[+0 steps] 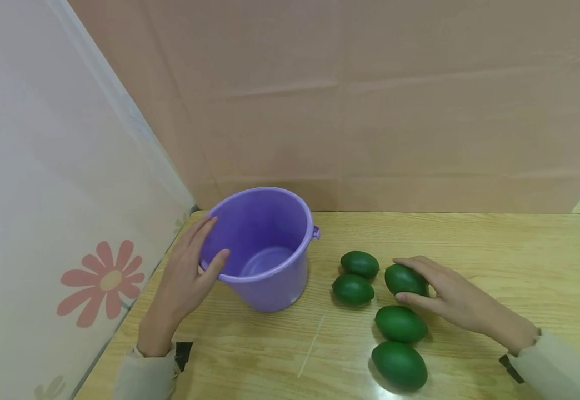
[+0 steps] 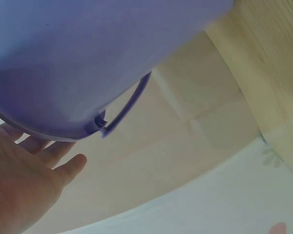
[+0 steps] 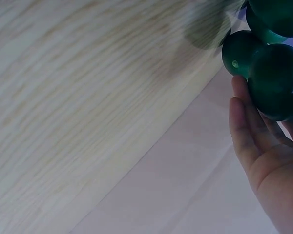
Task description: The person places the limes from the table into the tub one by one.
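Observation:
A purple bucket [image 1: 277, 286] stands on the table at left of centre in the head view, its mouth open and its inside bare. My left hand [image 1: 185, 272] rests over its left rim, fingers spread and fairly straight, thumb tip just over the near rim. In the left wrist view the rim hides some fingertips of the left hand [image 2: 27, 178]. At the right, my right hand [image 1: 452, 294] holds a smooth green lime [image 1: 402, 279] between thumb and fingers. The right wrist view shows the right hand [image 3: 271, 151] with its fingers along the lime [image 3: 278, 83].
Two limes, a far one [image 1: 360, 264] and a near one [image 1: 353, 290], lie between bucket and right hand. Two more, one [image 1: 401, 324] behind the other [image 1: 400, 365], lie nearer me. A beige sheet [image 1: 370, 111] hangs behind the table [image 1: 495, 250]; a flowered white sheet [image 1: 70, 166] borders its left side.

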{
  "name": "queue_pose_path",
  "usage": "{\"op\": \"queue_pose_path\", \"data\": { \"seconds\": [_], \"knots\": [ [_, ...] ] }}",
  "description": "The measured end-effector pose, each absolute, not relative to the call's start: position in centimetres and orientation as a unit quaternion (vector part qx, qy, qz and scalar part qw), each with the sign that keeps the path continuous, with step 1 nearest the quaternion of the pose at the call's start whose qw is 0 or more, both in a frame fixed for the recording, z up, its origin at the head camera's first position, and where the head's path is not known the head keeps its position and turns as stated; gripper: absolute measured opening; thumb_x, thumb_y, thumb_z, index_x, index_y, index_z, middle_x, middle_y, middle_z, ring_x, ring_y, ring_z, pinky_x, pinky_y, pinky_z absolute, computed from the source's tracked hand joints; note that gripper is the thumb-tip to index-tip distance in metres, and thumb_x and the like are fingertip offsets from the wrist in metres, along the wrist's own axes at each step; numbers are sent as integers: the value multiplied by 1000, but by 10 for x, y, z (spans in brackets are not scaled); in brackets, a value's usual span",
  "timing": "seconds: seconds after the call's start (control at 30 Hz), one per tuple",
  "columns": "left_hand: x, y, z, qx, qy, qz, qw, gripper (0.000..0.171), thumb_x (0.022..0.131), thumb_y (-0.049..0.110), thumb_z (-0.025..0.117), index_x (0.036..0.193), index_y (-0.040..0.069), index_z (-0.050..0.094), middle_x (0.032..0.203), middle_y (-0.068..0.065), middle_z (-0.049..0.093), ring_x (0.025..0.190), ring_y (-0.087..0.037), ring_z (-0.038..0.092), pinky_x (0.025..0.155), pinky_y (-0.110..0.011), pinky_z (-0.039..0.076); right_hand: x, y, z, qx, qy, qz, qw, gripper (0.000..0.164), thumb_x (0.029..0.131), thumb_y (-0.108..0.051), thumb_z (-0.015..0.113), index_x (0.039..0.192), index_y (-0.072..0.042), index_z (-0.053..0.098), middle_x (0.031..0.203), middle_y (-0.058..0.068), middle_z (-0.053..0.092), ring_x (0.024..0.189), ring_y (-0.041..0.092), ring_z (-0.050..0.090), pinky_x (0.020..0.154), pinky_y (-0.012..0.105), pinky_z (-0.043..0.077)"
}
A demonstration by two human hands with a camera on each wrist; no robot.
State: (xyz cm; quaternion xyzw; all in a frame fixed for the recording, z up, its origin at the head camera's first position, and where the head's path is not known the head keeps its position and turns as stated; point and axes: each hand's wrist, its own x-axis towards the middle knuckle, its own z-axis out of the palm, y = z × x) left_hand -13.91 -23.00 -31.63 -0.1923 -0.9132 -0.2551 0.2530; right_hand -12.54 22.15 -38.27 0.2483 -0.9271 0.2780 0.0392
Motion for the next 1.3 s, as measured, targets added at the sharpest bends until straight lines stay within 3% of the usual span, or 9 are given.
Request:
{"op": "queue_pose_path", "data": {
  "seconds": [0.4,0.73,1.3],
  "knots": [
    [-139,-239,-323,-182,-916,-266,238,58,97,25,59,148,4,43,154,-18,41,143,-40,36,112,-63,30,-123,220,-377,252,-924,285,39,58,92,-37,69,142,-14,49,126,0,61,98,5,61,75,26,54],
    [-139,-246,-327,-192,-919,-266,218,59,97,24,58,151,8,40,158,-14,38,147,-36,31,114,-63,28,-121,216,-372,249,-925,282,47,58,93,-38,69,143,-19,48,132,1,60,105,10,61,79,29,56],
    [-137,-250,-330,-192,-930,-249,190,63,100,27,53,156,8,30,164,-11,26,152,-34,21,115,-64,26,-115,199,-359,280,-915,276,87,59,89,-35,73,142,-23,49,130,-10,59,110,4,59,85,30,57]
  ]
}}
